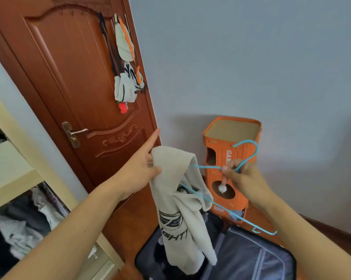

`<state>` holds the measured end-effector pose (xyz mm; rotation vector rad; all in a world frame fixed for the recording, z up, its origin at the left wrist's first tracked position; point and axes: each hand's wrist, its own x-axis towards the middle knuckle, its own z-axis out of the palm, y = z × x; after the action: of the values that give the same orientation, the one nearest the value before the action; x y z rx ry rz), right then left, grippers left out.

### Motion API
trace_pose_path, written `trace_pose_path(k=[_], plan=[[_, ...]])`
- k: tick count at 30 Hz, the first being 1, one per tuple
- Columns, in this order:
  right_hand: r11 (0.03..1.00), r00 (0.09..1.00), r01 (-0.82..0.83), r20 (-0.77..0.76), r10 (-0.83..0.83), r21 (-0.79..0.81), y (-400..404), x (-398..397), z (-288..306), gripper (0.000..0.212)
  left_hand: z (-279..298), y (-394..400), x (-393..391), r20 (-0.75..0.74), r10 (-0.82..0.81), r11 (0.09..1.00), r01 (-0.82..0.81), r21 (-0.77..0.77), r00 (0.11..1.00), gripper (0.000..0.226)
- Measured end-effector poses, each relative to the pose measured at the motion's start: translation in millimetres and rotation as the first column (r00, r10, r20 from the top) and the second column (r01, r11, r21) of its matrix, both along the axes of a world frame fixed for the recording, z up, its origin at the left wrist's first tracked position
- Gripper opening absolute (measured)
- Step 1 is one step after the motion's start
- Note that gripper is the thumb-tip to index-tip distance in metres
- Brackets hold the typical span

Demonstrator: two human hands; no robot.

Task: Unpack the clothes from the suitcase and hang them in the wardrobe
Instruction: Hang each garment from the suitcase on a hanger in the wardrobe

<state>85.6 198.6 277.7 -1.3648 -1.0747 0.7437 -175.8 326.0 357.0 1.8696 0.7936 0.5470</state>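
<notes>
Left hand [139, 168] pinches the beige shirt [180, 209]; right hand [245, 174] grips the blue hanger [227, 209].

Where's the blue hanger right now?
In the head view, right of centre: the right hand grips the blue hanger below its hook, one end tucked into the beige shirt, above the open suitcase.

Bags [126, 77] hang on a wooden door [73, 77] near an orange box [227, 158].
</notes>
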Motion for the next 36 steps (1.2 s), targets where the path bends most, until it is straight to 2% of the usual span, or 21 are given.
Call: trace_pose_path(k=[2, 3, 4, 6, 8, 12, 15, 18, 22, 24, 25, 26, 27, 28, 29, 30, 32, 35, 36], plan=[[0.987, 0.977, -0.137, 0.152, 0.148, -0.082, -5, -7, -1, 0.023, 3, 17, 2, 0.032, 0.142, 0.989, -0.141, -0.040, 0.989, 0.104], [0.984, 0.965, -0.146, 0.205, 0.165, -0.106, -8, -6, 1, 0.024, 3, 26, 2, 0.043, 0.210, 0.975, -0.206, -0.081, 0.977, 0.104], [0.991, 0.967, -0.096, 0.229, 0.115, -0.094, -9, 2, 6, 0.027, 3, 32, 0, 0.047, 0.256, 0.962, -0.250, -0.112, 0.965, 0.103], [0.997, 0.985, 0.073, 0.158, -0.072, 0.002, -12, 28, 19, 0.033, 5, 37, -3, 0.048, 0.277, 0.953, -0.268, -0.141, 0.960, 0.104], [0.994, 0.988, 0.107, 0.105, -0.109, 0.031, -13, 43, 27, 0.036, 11, 35, -2, 0.042, 0.211, 0.970, -0.204, -0.131, 0.977, 0.107], [0.992, 0.974, -0.052, 0.214, 0.076, -0.116, 3, -2, 20, 0.033, 27, 21, 20, -0.005, 0.059, 0.996, -0.060, -0.063, 0.998, 0.108], [0.989, 0.981, 0.004, 0.193, 0.025, -0.147, 21, -25, 7, 0.037, 32, -2, 37, -0.086, -0.057, 0.998, 0.060, 0.034, 0.995, 0.106], [0.995, 0.974, 0.075, 0.220, -0.060, -0.060, 22, -35, 11, 0.032, 29, -19, 42, -0.111, -0.109, 0.991, 0.117, 0.062, 0.988, 0.098], [0.952, 0.965, 0.245, -0.141, -0.222, 0.182, 12, -21, 26, 0.033, 38, -26, 30, -0.054, -0.020, 0.999, 0.022, 0.031, 0.998, 0.079], [0.937, 0.961, 0.252, -0.179, -0.213, 0.240, 11, -18, 32, 0.034, 44, -28, 25, -0.077, -0.019, 0.991, 0.029, 0.131, 0.997, 0.071], [0.938, 0.968, 0.231, -0.158, -0.194, 0.259, 12, -19, 37, 0.033, 49, -30, 24, -0.100, 0.026, 0.965, 0.001, 0.263, 0.995, 0.064], [0.941, 0.978, 0.196, -0.121, -0.168, 0.277, 12, -20, 43, 0.033, 54, -29, 23, -0.119, 0.116, 0.869, -0.043, 0.494, 0.986, 0.053], [0.942, 0.987, 0.162, -0.064, -0.149, 0.295, 13, -20, 51, 0.034, 58, -25, 24, -0.156, 0.213, 0.658, -0.024, 0.752, 0.964, 0.043], [0.939, 0.990, 0.133, -0.001, -0.139, 0.317, 13, -20, 61, 0.033, 62, -21, 26, -0.205, 0.267, 0.421, 0.077, 0.904, 0.942, 0.042], [0.935, 0.991, 0.100, 0.051, -0.124, 0.340, 13, -21, 70, 0.031, 63, -16, 30, -0.274, 0.279, 0.260, 0.202, 0.944, 0.920, 0.046], [0.931, 0.989, 0.072, 0.095, -0.113, 0.356, 13, -23, 78, 0.030, 67, -14, 36, -0.374, 0.277, 0.216, 0.322, 0.922, 0.885, 0.049], [0.930, 0.980, 0.047, 0.164, -0.114, 0.365, 16, -27, 89, 0.030, 73, -13, 49, -0.462, 0.312, 0.213, 0.413, 0.886, 0.830, 0.049], [0.933, 0.971, 0.103, 0.169, -0.169, 0.346, 28, -24, 100, 0.018, 77, 0, 59, -0.396, 0.337, 0.054, 0.403, 0.914, 0.854, 0.048], [0.906, 0.931, 0.196, 0.218, -0.292, 0.375, 30, -21, 101, 0.013, 80, 4, 60, -0.403, 0.355, 0.067, 0.407, 0.911, 0.844, 0.047]])
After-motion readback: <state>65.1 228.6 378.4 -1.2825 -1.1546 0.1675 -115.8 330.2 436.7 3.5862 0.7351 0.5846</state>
